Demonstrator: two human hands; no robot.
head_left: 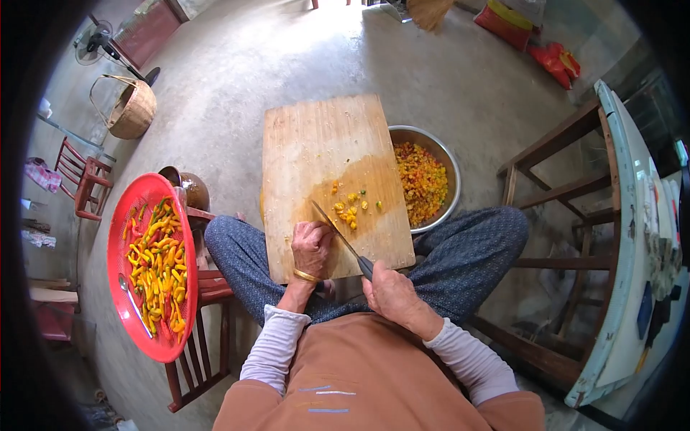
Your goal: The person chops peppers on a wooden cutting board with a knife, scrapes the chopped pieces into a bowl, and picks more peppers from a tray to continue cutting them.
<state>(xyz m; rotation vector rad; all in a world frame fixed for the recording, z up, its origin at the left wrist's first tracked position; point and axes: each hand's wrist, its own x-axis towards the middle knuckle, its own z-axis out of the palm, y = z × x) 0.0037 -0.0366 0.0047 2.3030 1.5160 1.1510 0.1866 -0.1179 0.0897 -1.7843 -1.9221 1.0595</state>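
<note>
A wooden cutting board (316, 144) lies in front of me, with a damp patch on its right half. My right hand (394, 293) is wrapped round the dark handle of a knife (341, 238), whose blade slants up and left over the board. Beside the blade my left hand (312, 250), a bracelet at its wrist, is closed with its fingers curled down on the board; what they hold, if anything, is hidden. Chopped yellow pepper pieces (349, 213) lie just right of the blade. A metal bowl (456, 181) of chopped peppers stands by the board's right edge.
A red basket (121, 248) holds whole yellow and red peppers and a spoon (135, 305) on the left, above a wooden chair (198, 373). Behind it sits a brown pot (194, 192). Farther off are a wicker basket (133, 111) and a fan. A table (624, 237) stands at right.
</note>
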